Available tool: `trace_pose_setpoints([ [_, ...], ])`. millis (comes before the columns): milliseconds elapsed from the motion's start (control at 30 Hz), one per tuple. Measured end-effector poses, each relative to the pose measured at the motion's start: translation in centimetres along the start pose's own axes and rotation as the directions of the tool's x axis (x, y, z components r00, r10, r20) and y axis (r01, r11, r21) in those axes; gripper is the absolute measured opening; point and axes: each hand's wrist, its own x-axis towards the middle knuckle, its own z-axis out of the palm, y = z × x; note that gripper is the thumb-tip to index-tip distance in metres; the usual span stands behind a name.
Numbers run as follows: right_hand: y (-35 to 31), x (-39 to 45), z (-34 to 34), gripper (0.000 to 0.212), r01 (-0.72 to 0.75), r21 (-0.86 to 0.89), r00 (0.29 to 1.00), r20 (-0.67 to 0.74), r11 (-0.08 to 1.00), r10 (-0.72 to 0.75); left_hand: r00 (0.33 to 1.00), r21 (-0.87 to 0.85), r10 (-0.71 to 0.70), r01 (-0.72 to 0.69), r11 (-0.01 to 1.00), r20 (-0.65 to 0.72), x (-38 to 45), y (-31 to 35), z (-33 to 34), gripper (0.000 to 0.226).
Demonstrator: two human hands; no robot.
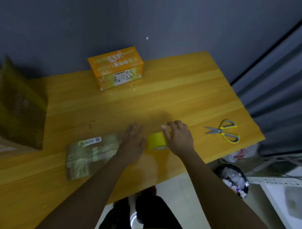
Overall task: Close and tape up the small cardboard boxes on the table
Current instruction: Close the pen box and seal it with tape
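A yellow tape roll (156, 141) stands on the wooden table (183, 91) near its front edge. My right hand (179, 136) grips the roll from the right, fingers curled over its top. My left hand (133, 139) lies flat with straight fingers just left of the roll, at the right end of a flat brown cardboard box (89, 154) covered in tape and labels. An orange printed box (117, 67) stands closed at the back of the table.
Yellow-handled scissors (222, 130) lie on the table to the right. A large brown carton (19, 106) stands at the left edge. A black bin bag (233, 179) sits on the floor right of the table, beside grey curtains (281, 87).
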Motion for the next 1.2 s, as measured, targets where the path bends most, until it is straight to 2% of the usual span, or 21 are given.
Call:
trace_pose_setpoints([
  [100, 4.0, 0.0, -0.6, 0.038, -0.144, 0.116, 0.989, -0.025, 0.983, 0.147, 0.996, -0.006, 0.054, -0.053, 0.999, 0.065, 1.2, 2.2, 0.6, 0.052],
  [233, 11.0, 1.0, -1.5, 0.045, -0.371, 0.048, 0.924, 0.119, 0.927, 0.363, 1.0, -0.043, 0.021, -0.02, 0.999, 0.019, 2.1, 4.9, 1.1, 0.048],
  [333, 16.2, 2.3, -2.3, 0.05, -0.398, -0.07, 0.899, 0.169, 0.915, 0.404, 0.998, -0.168, -0.043, 0.033, 0.985, -0.055, 3.2, 7.4, 1.4, 0.058],
  [433, 21.0, 3.7, -2.9, 0.054, -0.352, -0.219, 0.897, 0.2, 0.91, 0.395, 0.971, -0.266, -0.159, 0.107, 0.958, -0.18, 4.3, 9.6, 2.1, 0.043],
  [533, 24.2, 5.2, -3.2, 0.054, -0.271, -0.332, 0.887, 0.279, 0.904, 0.368, 0.936, -0.307, -0.225, 0.138, 0.942, -0.27, 4.6, 11.5, 2.9, 0.044],
  [633, 25.2, 6.5, -3.5, 0.046, -0.129, -0.486, 0.893, 0.322, 0.864, 0.314, 0.909, -0.322, -0.301, 0.204, 0.924, -0.287, 4.7, 12.4, 3.2, 0.047],
  [733, 25.5, 7.3, -3.7, 0.043, 0.064, -0.596, 0.924, 0.339, 0.8, 0.179, 0.901, -0.298, -0.318, 0.23, 0.926, -0.294, 4.8, 13.0, 3.2, 0.05],
  [800, 25.3, 7.8, -3.6, 0.042, 0.217, -0.609, 0.929, 0.368, 0.763, 0.029, 0.901, -0.288, -0.325, 0.242, 0.927, -0.288, 4.9, 13.1, 3.2, 0.048],
  [900, 23.3, 8.9, -3.3, 0.043, 0.368, -0.544, 0.897, 0.421, 0.754, -0.134, 0.893, -0.278, -0.345, 0.266, 0.923, -0.289, 4.7, 13.1, 3.3, 0.045],
  [967, 21.3, 9.7, -3.5, 0.044, 0.352, -0.448, 0.895, 0.419, 0.822, -0.156, 0.89, -0.263, -0.356, 0.284, 0.922, -0.285, 4.4, 13.0, 3.3, 0.052],
  [1033, 19.2, 10.1, -4.0, 0.044, 0.235, -0.279, 0.908, 0.405, 0.931, -0.108, 0.882, -0.263, -0.376, 0.306, 0.915, -0.284, 3.9, 12.7, 3.4, 0.055],
  [1100, 17.0, 10.0, -4.5, 0.04, 0.057, 0.003, 0.929, 0.366, 0.998, -0.054, 0.872, -0.291, -0.411, 0.334, 0.897, -0.265, 3.5, 12.0, 3.5, 0.052],
  [1200, 13.6, 9.0, -4.7, 0.035, -0.07, 0.402, 0.935, 0.344, 0.913, -0.08, 0.877, -0.315, -0.415, 0.334, 0.889, -0.242, 2.9, 10.4, 3.8, 0.038],
])
